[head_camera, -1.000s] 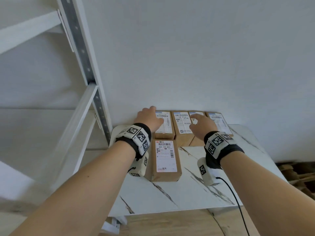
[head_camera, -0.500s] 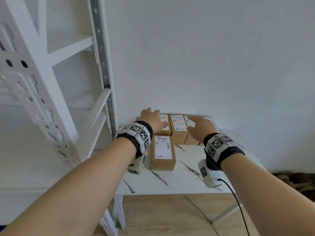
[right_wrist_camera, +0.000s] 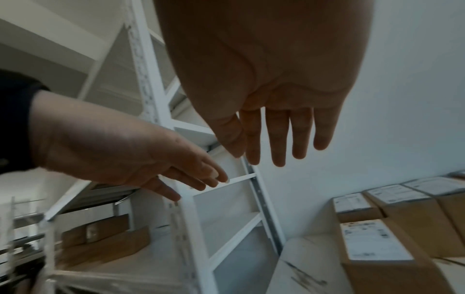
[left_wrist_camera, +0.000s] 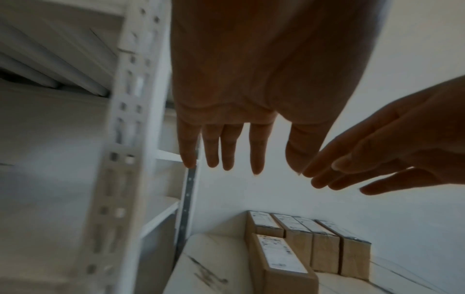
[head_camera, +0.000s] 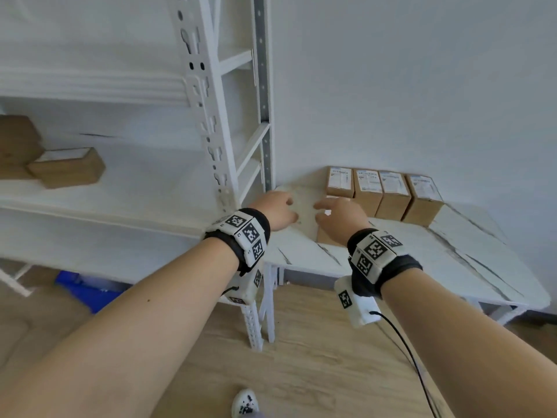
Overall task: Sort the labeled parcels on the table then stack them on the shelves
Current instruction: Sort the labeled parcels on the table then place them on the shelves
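Observation:
Several brown labeled parcels (head_camera: pixel 381 191) stand in a row against the wall at the back of the marble table (head_camera: pixel 452 254). One more labeled parcel (left_wrist_camera: pixel 279 256) lies in front of the row's left end; in the head view my right hand (head_camera: pixel 327 210) hides most of it. My left hand (head_camera: pixel 286 210) hovers over the table's left corner, next to the shelf post (head_camera: pixel 211 122). Both hands hold nothing, and their fingers are straight and spread in the wrist views. The two hands are close together, fingertips almost meeting, above the parcels.
The white shelf unit stands left of the table. Its middle board (head_camera: pixel 144 191) carries two or three brown parcels (head_camera: pixel 66 167) at the far left. A blue object (head_camera: pixel 87 289) lies under the shelf. A black cable (head_camera: pixel 407 345) hangs from my right wrist over the wooden floor.
Both hands have lifted off the back row of parcels and drawn back toward the table's left end. The head view has pulled back and swung left, bringing the shelf boards into sight.

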`<state>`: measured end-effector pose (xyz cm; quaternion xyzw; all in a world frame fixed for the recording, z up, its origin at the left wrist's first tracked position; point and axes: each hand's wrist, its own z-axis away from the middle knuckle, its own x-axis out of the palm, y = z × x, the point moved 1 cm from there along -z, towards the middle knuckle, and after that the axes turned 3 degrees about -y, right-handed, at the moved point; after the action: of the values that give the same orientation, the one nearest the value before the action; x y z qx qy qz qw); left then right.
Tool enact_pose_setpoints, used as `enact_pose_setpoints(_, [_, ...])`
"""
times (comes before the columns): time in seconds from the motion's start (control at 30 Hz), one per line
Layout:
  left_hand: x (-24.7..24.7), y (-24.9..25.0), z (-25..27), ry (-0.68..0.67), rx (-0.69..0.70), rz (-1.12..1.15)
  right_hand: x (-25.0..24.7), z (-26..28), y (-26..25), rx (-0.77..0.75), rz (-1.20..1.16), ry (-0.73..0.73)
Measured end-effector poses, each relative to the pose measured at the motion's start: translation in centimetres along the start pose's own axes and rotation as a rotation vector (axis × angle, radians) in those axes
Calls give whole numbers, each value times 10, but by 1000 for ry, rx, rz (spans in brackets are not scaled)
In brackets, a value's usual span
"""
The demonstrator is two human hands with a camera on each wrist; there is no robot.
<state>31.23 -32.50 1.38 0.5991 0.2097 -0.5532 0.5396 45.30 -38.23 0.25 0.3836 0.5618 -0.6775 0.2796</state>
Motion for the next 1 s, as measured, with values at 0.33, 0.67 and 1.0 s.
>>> enact_pose_setpoints(0.33, [-46,-144,94,115,-251,66,89,16,-136,-242,36,-171])
enact_pose_setpoints(0.67, [-127,-332,144,225,-331,105,198,-5,-314,-344,-48,-185])
enact_pose_setpoints(1.0, [-192,-517,166,280,-379,153,301,-53,-453,-345,-52,-221])
